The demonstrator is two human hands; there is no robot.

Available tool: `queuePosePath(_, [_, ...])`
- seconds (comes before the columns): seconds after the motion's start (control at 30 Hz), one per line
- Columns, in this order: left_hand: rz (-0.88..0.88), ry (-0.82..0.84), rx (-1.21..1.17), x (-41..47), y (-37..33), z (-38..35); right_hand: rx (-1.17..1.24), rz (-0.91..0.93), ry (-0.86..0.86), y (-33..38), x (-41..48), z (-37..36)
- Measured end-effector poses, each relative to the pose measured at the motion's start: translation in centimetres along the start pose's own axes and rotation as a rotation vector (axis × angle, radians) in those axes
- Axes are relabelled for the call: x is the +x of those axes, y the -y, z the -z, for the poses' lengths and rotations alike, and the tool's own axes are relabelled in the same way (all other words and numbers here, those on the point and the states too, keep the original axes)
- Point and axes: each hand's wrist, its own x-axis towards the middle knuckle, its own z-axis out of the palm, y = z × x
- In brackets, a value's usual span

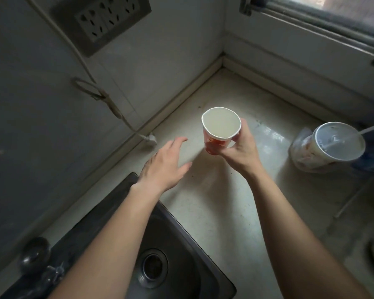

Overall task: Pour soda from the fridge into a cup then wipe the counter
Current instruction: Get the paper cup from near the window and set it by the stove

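Note:
A red paper cup (214,143) with a white inside is held above the pale counter (220,203), near the corner of the walls. My right hand (240,147) grips it from the right side, fingers and thumb curled round its wall. The cup looks empty or holds only a pale liquid; I cannot tell which. My left hand (166,165) hovers just left of the cup with fingers spread, touching nothing. No soda bottle is in view.
A dark steel sink (160,255) with a drain lies below my left arm, with a tap (35,257) at its left. A lidded plastic drink cup with a straw (335,145) stands at the right. A cord and plug (149,139) hang by the wall.

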Motion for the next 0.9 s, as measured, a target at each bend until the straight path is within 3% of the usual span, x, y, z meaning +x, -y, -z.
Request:
queuePosePath(0.2, [-0.102,-0.117,-0.197,-2.4,-2.0,1.4,0.115,0.020,0.017,2.8,-3.2,0.4])
queuePosePath(0.53, [-0.163,-0.326,-0.401,-11.1,-2.2,2.7,0.201,0.082,0.193,7.0,-10.6,-2.4])
queuePosePath(0.7, [-0.064,-0.406,-0.460,-18.2,-0.2,3.6,0.172,0.145,0.301,9.3,-15.3,-5.1])
queuePosePath(0.9, [0.100,-0.616,-0.445,-30.3,2.8,6.8,0.166,0.282,0.490,14.2,-23.4,-10.4])
